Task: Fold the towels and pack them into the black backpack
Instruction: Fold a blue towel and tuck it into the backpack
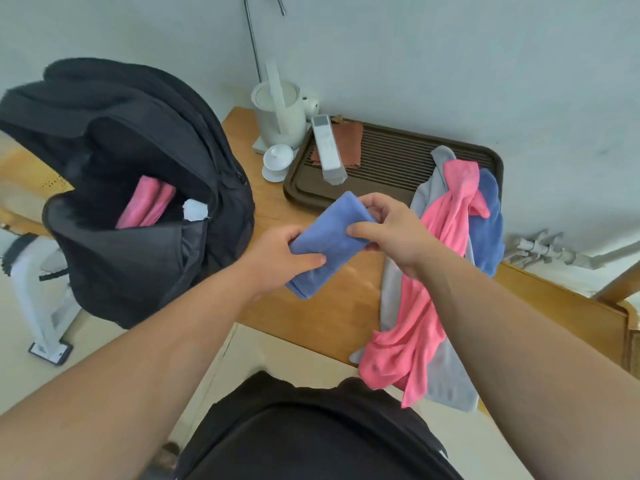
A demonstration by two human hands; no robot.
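Head view: a folded blue towel (pixel 325 244) is held above the middle of the counter (pixel 311 317). Its near end is gripped by the left hand (pixel 277 258), thumb on top. Its far end is pinched by the curled fingers (pixel 367 232) of the right hand (pixel 391 233).

The black backpack (pixel 138 188) is seen just off the counter's left edge, mouth open, with a folded pink towel (pixel 145 206) already inside.

A loose pink towel (pixel 426 271), grey towel (pixel 391 292) and blue towel (pixel 485 230) are heaped toward the right, draped over the near edge and partly over a tea tray (pixel 391 150).

Step judged: packing. The fold should be kept pinched flat, carried left and slid in beside the pink one, and released only once it is seated.
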